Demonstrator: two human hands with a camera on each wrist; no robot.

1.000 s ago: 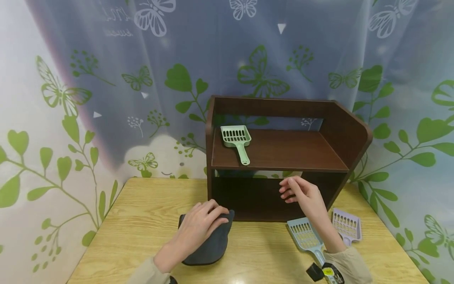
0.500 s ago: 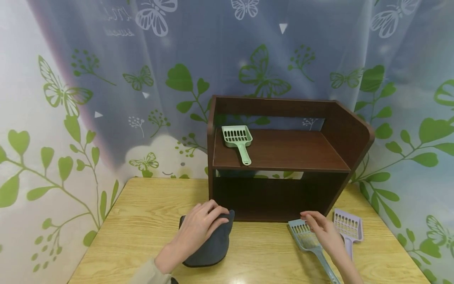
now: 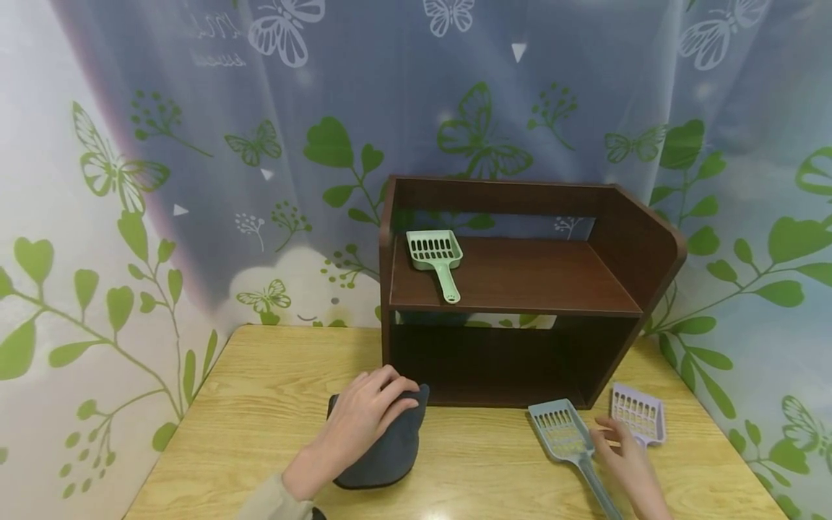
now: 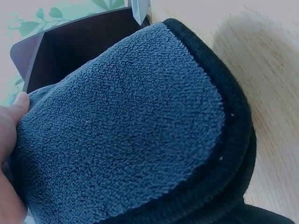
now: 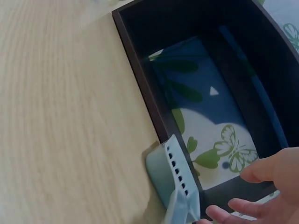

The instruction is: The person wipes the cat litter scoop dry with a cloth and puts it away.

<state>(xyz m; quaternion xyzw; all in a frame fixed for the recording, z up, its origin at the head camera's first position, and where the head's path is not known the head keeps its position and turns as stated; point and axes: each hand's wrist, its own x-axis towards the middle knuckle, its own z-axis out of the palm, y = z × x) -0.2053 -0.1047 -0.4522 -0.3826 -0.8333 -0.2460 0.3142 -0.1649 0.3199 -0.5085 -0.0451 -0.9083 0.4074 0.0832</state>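
My left hand point(image 3: 364, 415) grips a folded dark blue-grey cloth point(image 3: 393, 456) near the table's front. Close up in the left wrist view, the cloth point(image 4: 126, 121) shows a fuzzy face and a black bound edge, the fingers at its far left. A light blue litter scoop point(image 3: 560, 427) lies in front of the shelf, handle pointing toward me. Just right of it hovers my right hand point(image 3: 622, 455), fingers loosely bent and holding nothing. It partly covers a lilac litter scoop point(image 3: 640, 413), whose handle is hidden. In the right wrist view, the thumb and fingers are spread apart beside the blue scoop point(image 5: 180, 186).
A dark brown two-tier shelf point(image 3: 533, 278) stands at the back of the wooden table point(image 3: 279, 375). On its upper board, at the left, lies a green litter scoop point(image 3: 434, 253). A curtain point(image 3: 364, 79) printed with leaves and butterflies hangs behind.
My right hand has come down from in front of the shelf to between the blue and lilac scoops. My left hand stays on the cloth.
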